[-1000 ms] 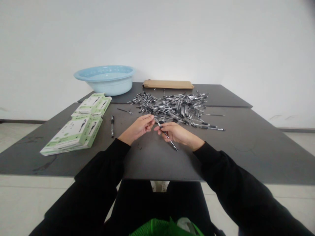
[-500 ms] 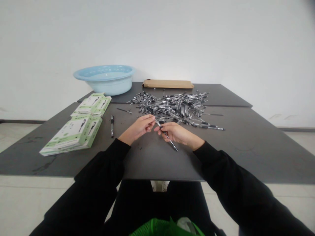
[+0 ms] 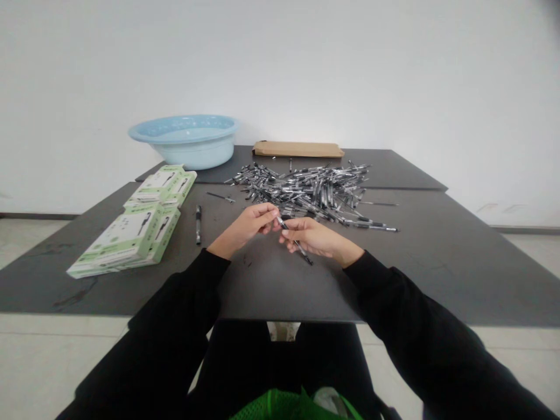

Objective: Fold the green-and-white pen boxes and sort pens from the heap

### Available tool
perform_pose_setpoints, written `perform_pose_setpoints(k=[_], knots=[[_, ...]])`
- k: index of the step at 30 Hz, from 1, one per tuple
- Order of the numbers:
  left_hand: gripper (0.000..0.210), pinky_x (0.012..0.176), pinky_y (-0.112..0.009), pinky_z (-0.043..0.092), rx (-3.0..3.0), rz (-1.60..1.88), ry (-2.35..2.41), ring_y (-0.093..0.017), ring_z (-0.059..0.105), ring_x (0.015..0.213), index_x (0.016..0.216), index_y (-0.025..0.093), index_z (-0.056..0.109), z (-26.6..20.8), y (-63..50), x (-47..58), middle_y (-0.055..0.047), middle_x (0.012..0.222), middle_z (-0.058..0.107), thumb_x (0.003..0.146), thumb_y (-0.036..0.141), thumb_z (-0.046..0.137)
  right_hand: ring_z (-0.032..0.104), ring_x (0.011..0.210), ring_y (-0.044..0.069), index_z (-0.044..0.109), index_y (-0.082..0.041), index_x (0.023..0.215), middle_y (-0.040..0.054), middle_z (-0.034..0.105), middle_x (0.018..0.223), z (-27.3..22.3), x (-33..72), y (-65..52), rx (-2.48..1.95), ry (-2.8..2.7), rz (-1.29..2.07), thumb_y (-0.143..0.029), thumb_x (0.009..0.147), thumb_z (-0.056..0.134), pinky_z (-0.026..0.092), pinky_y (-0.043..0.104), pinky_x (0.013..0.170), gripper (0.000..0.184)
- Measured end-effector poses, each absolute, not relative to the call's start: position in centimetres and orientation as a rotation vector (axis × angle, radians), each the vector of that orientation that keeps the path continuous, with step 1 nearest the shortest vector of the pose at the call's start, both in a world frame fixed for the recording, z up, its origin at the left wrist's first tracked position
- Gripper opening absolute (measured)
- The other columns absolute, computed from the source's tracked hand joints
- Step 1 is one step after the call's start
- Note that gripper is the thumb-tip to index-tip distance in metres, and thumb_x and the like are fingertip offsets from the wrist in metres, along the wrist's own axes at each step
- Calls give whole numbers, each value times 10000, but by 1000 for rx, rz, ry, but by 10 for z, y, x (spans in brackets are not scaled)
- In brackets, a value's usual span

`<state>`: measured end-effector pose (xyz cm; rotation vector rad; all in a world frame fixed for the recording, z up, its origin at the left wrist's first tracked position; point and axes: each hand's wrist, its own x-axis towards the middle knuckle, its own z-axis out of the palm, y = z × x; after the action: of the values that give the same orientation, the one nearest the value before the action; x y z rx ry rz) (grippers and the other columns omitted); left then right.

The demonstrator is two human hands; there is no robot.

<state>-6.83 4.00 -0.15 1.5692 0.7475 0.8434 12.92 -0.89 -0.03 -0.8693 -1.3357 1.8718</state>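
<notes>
Between my two hands a slim pen point(image 3: 303, 252) with a clear barrel and dark parts slants down to the right over the table. My left hand point(image 3: 254, 223) pinches its upper end between thumb and fingers. The fingers of my right hand point(image 3: 315, 236) are closed around its middle, and the lower end sticks out beneath them. Just beyond both hands spreads a big heap of similar pens point(image 3: 306, 189). One separate pen point(image 3: 198, 224) lies to the left of my left hand.
Green and white pen boxes point(image 3: 126, 233) are stacked at the left. Behind them stands a light blue basin point(image 3: 192, 153). A flat brown cardboard piece point(image 3: 298, 150) lies at the back of the dark table point(image 3: 415, 256). A thin dark rod point(image 3: 220, 197) rests left of the heap.
My hands have drawn slightly closer together along the pen. Its lower end has shifted a little up and to the left, and less of its upper part shows between my hands.
</notes>
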Motion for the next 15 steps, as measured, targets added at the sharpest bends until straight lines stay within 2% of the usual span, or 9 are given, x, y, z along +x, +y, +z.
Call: perform_pose_setpoints(k=[3, 6, 10, 15], knots=[[300, 516, -212, 343, 1626, 837, 746, -82, 477, 541, 817, 144, 644, 3, 39, -69, -11, 677, 648, 832, 439, 697, 375, 418, 41, 648, -150, 973, -49, 555, 604, 3, 130, -11, -873, -1370, 1915, -285, 850, 716, 269, 172, 410, 195], [290, 506, -207, 330, 1604, 826, 741, -83, 483, 542, 830, 139, 673, 4, 39, -69, 1, 649, 635, 781, 415, 750, 241, 383, 18, 658, -112, 885, -76, 467, 540, 9, 128, -15, -864, -1284, 1972, -264, 836, 704, 160, 184, 397, 166], [316, 499, -193, 316, 1491, 870, 748, -70, 465, 521, 760, 141, 661, 6, 37, -70, 11, 614, 613, 708, 411, 814, 268, 367, 14, 651, -81, 697, -25, 517, 535, 16, 125, -19, -912, -1170, 1931, -196, 746, 709, 165, 209, 403, 137], [354, 494, -183, 328, 1468, 866, 730, -70, 476, 513, 708, 141, 651, 10, 31, -69, 6, 580, 618, 667, 432, 849, 270, 363, 11, 650, -91, 670, -20, 532, 540, 14, 122, -22, -900, -1195, 1871, -217, 688, 761, 148, 210, 398, 169]])
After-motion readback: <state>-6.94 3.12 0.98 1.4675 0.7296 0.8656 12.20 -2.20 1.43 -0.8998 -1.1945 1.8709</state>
